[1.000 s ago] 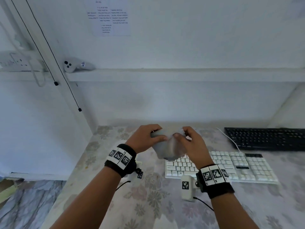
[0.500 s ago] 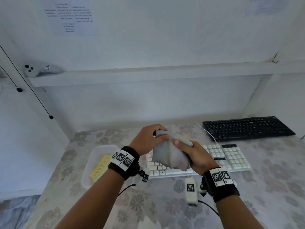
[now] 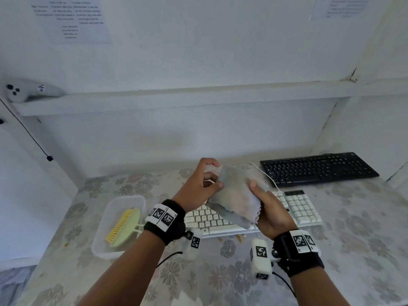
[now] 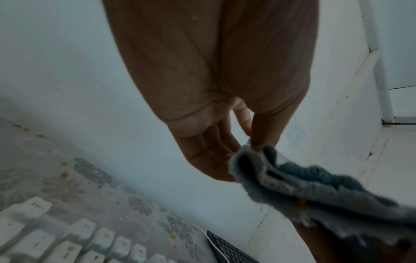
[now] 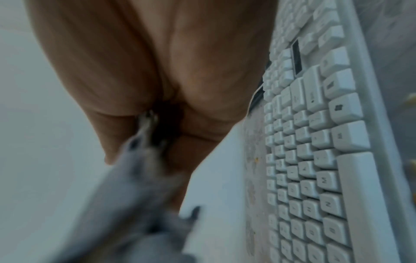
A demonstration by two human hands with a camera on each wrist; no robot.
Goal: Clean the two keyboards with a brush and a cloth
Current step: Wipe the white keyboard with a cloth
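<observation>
A grey cloth (image 3: 237, 195) is held in the air above the white keyboard (image 3: 298, 206), between both hands. My left hand (image 3: 199, 184) pinches the cloth's upper left edge, thumb against fingers; the left wrist view shows the cloth (image 4: 315, 192) bunched at the fingertips. My right hand (image 3: 268, 208) grips the cloth from the right and underneath; in the right wrist view the cloth (image 5: 135, 186) is blurred, with the white keyboard (image 5: 315, 142) alongside. The black keyboard (image 3: 318, 167) lies at the back right. A yellow-green brush (image 3: 123, 226) lies in a clear plastic tray (image 3: 110, 206) at the left.
The table carries a floral cover (image 3: 364, 250), with crumbs (image 3: 238, 238) in front of the white keyboard. A white cable (image 3: 265, 175) runs from it toward the wall. A shelf (image 3: 176, 100) spans the wall, with a white controller (image 3: 24, 91) at its left end.
My head view has swung right and down, bringing the tray and brush into sight. Both hands have lifted and spread the cloth wider, from a bunched wad to a flatter sheet.
</observation>
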